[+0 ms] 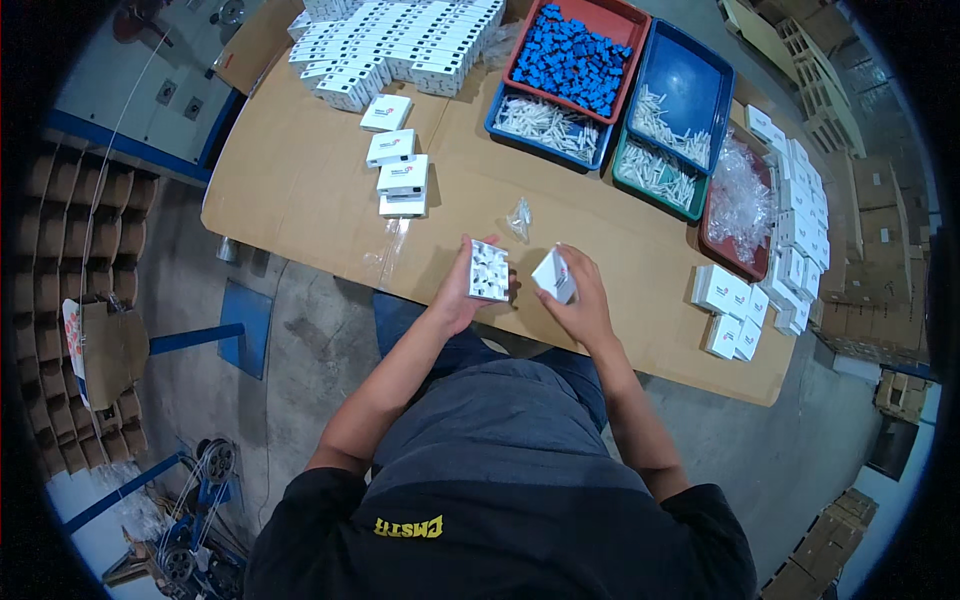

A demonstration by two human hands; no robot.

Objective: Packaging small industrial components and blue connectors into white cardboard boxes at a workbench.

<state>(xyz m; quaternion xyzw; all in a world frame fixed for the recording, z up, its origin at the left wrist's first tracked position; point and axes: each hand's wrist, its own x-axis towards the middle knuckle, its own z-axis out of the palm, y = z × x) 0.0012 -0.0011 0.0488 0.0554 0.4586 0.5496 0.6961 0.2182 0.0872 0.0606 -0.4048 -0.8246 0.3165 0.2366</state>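
Close to the table's front edge, my left hand (462, 293) is closed around a white rectangular piece (489, 271), its uneven face with dark openings turned up. My right hand (583, 303) grips a small white box (556, 276) by its sides, tilted, with a printed mark on one side. A narrow gap separates the two pieces. Just beyond them lies a small clear plastic bag (519, 219) with pale parts inside. Further left, several flat white boxes (403, 176) sit in an overlapping row.
Stacked white boxes (400, 45) fill the table's far left. A red tray of blue parts (575, 60), blue trays (685, 85) and a green tray (650, 180) with white pieces stand at the back. Clear bags (738, 200) fill another red tray; white boxes (735, 305) lie at right.
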